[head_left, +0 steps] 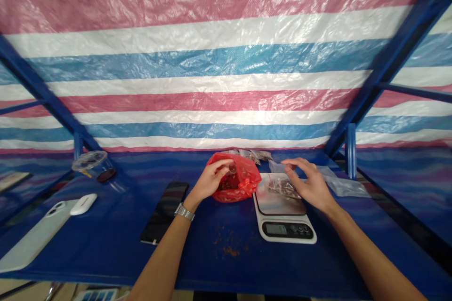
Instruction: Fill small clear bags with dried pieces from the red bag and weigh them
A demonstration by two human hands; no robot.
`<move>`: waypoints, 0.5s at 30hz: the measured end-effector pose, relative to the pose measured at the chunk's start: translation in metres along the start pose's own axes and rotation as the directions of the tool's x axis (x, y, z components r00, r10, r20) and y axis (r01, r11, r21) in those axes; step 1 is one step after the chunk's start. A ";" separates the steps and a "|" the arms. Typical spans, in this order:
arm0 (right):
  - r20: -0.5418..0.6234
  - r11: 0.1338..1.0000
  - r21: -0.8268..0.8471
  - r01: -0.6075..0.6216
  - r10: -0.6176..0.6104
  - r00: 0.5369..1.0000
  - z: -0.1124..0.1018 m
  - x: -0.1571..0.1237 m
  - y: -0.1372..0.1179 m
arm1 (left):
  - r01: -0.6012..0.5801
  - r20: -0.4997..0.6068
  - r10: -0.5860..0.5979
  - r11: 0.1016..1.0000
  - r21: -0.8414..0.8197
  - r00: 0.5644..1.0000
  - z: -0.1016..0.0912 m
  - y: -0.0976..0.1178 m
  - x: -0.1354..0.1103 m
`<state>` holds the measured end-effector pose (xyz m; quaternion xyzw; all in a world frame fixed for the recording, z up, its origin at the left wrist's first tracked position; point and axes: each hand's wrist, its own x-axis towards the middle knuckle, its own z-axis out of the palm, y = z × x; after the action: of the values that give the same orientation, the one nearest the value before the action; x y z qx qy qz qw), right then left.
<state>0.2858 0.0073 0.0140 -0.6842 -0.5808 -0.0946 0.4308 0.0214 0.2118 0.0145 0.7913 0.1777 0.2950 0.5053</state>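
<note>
My left hand [210, 180] reaches into a red plastic bag [243, 179] on the blue table, its fingers curled round a small clear cup at the bag's mouth. My right hand [308, 183] hovers over the plate of a white digital kitchen scale [286, 230], fingers pinching the top of a small clear plastic bag [282, 187] with dark pieces in it that lies on the scale. A silver watch sits on my left wrist.
A black phone [165, 211] lies left of the red bag. Further left are a white phone [35, 237], a white case [83, 203] and a clear lidded cup [93, 165]. More small bags [252, 154] lie behind, and empty clear bags [344, 186] to the right. Crumbs [229, 249] dot the table.
</note>
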 end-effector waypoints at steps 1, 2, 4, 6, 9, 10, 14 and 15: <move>0.015 1.000 0.009 0.006 -0.006 1.000 -0.001 0.000 -0.001 | -0.010 -0.023 0.010 1.000 -0.001 1.000 -0.003 0.001 0.000; 0.034 1.000 0.021 0.013 -0.014 0.999 -0.002 0.000 -0.003 | -0.024 -0.049 0.025 1.000 0.011 0.999 -0.006 0.002 0.001; 0.071 0.999 0.048 0.026 -0.029 0.997 -0.003 0.000 -0.005 | -0.049 -0.087 0.052 0.998 0.030 0.995 -0.010 0.007 0.001; 0.097 0.998 0.061 0.028 -0.034 0.995 -0.003 -0.001 -0.007 | -0.066 -0.104 0.067 0.998 0.013 0.992 -0.011 0.013 0.000; 0.113 0.998 0.062 0.013 -0.020 0.993 -0.002 -0.002 -0.006 | -0.082 -0.119 0.079 0.996 -0.023 0.990 -0.005 0.023 -0.002; 0.117 0.998 0.065 0.007 -0.015 0.993 -0.002 -0.002 -0.006 | -0.086 -0.119 0.082 0.996 -0.028 0.989 -0.001 0.026 -0.002; 0.144 0.997 0.079 -0.015 0.004 0.990 -0.001 -0.003 -0.005 | -0.077 -0.010 0.076 0.993 -0.087 0.997 0.025 0.027 -0.005; 0.152 0.996 0.081 -0.020 0.007 0.988 -0.001 -0.003 -0.005 | -0.068 0.026 0.071 0.993 -0.100 0.997 0.031 0.025 -0.006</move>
<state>0.2809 0.0039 0.0150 -0.6750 -0.6106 -0.0152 0.4138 0.0368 0.1765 0.0253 0.7751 0.1278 0.3091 0.5361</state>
